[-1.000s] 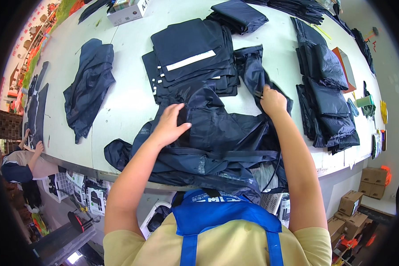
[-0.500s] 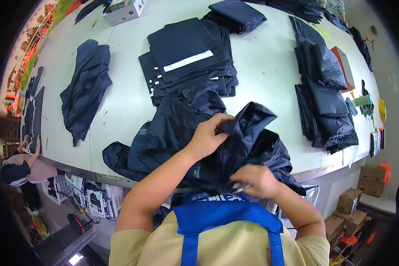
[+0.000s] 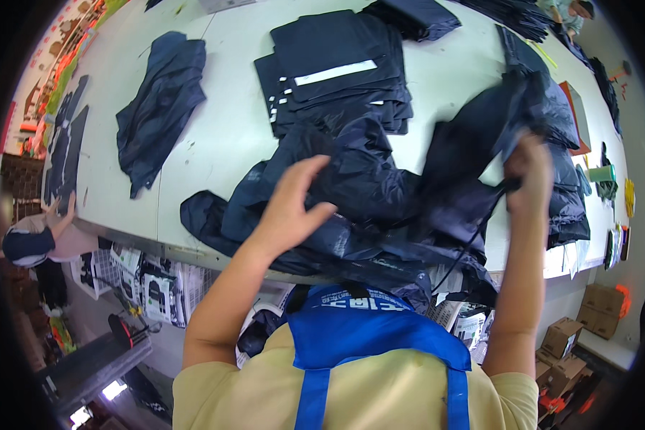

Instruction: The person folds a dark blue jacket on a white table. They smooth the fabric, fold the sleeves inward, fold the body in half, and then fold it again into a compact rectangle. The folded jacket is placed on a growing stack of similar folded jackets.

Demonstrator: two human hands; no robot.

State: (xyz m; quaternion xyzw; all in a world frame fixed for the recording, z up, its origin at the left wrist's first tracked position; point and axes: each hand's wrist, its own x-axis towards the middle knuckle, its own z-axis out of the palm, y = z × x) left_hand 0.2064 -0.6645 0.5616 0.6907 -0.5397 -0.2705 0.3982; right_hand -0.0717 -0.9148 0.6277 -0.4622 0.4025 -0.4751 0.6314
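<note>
Presently, head view: we are holding our left hand (image 3: 288,209) spread, gripping nothing, over the dark garment (image 3: 369,183) along the table (image 3: 229,93) edge. Our right hand (image 3: 529,172) is blurring; grip we cannot tell. Steadying slack should be helping.

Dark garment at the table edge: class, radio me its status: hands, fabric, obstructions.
Left hand open over dark garment; right hand blurred, grip unclear. Garment bunched, not laid flat. Folded stack crowds its far side, dark pile its right.
</note>
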